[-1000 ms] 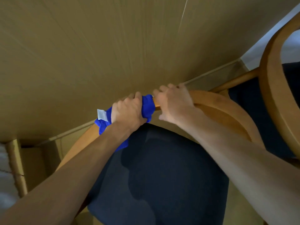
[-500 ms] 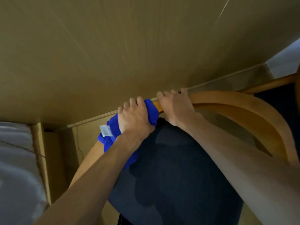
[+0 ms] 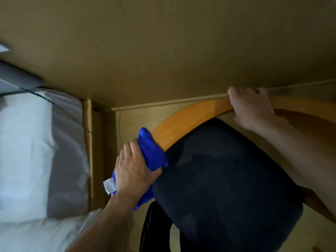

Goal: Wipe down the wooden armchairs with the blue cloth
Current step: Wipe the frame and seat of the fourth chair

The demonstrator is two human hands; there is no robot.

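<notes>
We log the head view: our left hand (image 3: 135,170) has its fingers curled round the bunched blue cloth (image 3: 151,153) and presses it onto the curved wooden rail (image 3: 183,122) of the armchair, at the rail's left, nearer stretch, where the wood drops beside the dark seat cushion (image 3: 227,188). A white care tag (image 3: 109,185) hangs from the cloth by the wrist. Our right hand (image 3: 251,108) grips the same rail farther along to the right, fingers wrapped over its top edge, well apart from the cloth; it looks to be steadying the chair. The frame sits close against a tan wall (image 3: 163,42), and white bedding (image 3: 27,151) lies at the left. Judgement: the step in hand is wiping the top rail and arm, with the cloth partway down the left side. The next move likely calls for keeping the cloth wrapped round the wood and drawing it on toward the near end of the arm, holding pressure while the right hand braces. The wall side of the rail is hidden, so we cannot tell its state.
</notes>
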